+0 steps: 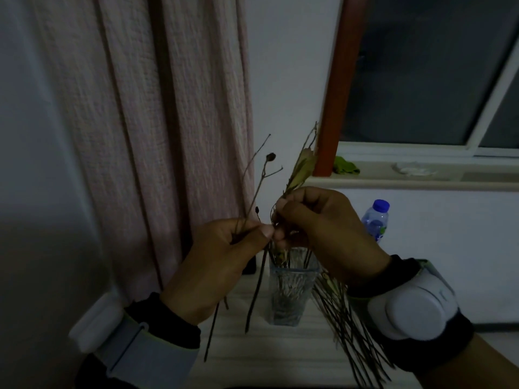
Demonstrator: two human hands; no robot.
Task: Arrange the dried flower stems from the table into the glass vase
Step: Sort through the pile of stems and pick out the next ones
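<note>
A clear glass vase point(290, 287) stands upright on the white table point(280, 357) with several thin stems inside it. My left hand point(216, 265) pinches a few dark dried stems point(257, 186) just left of the vase, their lower ends hanging toward the table. My right hand point(323, 228) grips a bundle of stems above the vase mouth, with pale dried leaves point(302, 167) sticking up. A loose sheaf of stems point(351, 332) slants down from under my right wrist to the table, right of the vase.
A pink curtain point(157, 122) hangs behind the table on the left. A plastic water bottle point(376, 217) with a blue cap stands to the right. A windowsill point(421, 175) with a green cloth point(346, 165) runs along the back right.
</note>
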